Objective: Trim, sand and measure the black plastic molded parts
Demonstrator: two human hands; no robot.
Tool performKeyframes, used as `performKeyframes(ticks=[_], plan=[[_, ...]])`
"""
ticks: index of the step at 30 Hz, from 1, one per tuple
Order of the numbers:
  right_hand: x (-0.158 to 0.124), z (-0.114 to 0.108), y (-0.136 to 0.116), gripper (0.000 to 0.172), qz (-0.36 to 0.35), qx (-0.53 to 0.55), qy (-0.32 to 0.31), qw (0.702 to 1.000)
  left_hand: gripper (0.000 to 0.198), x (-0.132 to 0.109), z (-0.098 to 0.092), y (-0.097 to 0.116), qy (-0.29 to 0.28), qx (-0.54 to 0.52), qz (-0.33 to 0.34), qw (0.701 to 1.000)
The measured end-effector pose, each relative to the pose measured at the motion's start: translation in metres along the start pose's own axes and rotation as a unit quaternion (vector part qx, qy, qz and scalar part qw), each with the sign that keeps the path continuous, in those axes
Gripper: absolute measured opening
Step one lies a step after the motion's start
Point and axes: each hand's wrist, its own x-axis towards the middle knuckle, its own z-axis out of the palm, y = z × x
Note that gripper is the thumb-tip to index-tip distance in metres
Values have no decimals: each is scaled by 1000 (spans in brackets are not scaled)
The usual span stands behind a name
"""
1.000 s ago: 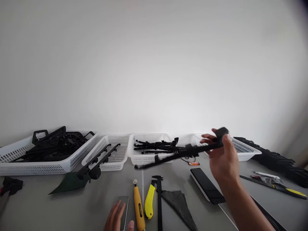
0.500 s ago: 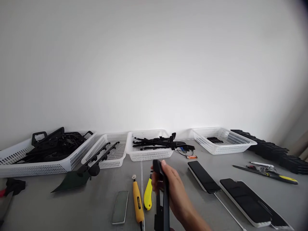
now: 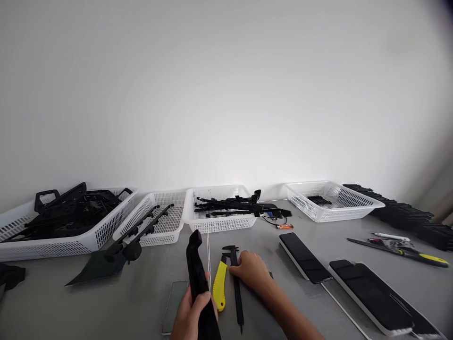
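Note:
My left hand (image 3: 193,311) is closed around a long black plastic part (image 3: 198,274), which stands up with its hooked end on top. A black caliper (image 3: 238,293) lies on the grey table, jaws pointing away from me. My right hand (image 3: 252,270) is at its upper end, thumb against the beam and fingers curled; its fingertips are partly hidden. A bit of something black (image 3: 271,275) shows beside my right wrist, too small to name. Between my hands lies a yellow utility knife (image 3: 220,285). A phone (image 3: 174,302) sits left of the black part, partly covered by my left hand.
White baskets along the wall hold black parts: a full basket (image 3: 101,236), a narrow basket (image 3: 166,236), a middle basket (image 3: 221,225) and a right basket (image 3: 332,215). At right are a phone (image 3: 304,257), another phone (image 3: 370,295), a file (image 3: 399,252) and stacked black parts (image 3: 399,212).
The long black part is now in my left hand, farther left. My right hand has released it and reached the caliper. The yellow-orange corded tool is now hidden behind the part.

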Motion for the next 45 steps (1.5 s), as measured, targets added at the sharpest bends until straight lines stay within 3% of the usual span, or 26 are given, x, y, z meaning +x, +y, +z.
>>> performKeyframes(ticks=[6,10,13,17,22,27,32,37,41,45], plan=[[23,-13,5,33,-50,41,-29,997,75,48,25,39,-118,110,-1,987],[21,-39,6,21,-149,99,-35,983,81,82,23,43,-179,101,5,979],[24,-54,0,34,-219,130,6,967,86,93,18,39,-204,56,-6,977],[30,-45,-2,42,-251,126,74,957,82,90,12,33,-205,37,-22,978],[30,-14,15,38,-249,108,142,952,79,86,8,32,-208,14,-43,977],[32,-4,23,25,-250,94,180,947,88,86,6,32,-238,30,-89,967],[36,-4,25,25,-278,64,187,940,89,82,6,31,-243,29,-80,966],[35,-7,23,21,-304,49,179,935,89,84,1,30,-297,62,-67,951],[31,-7,20,23,-304,38,174,936,80,84,0,29,-280,73,-45,956],[31,-5,20,23,-296,28,189,936,83,84,2,31,-284,74,-47,955]])
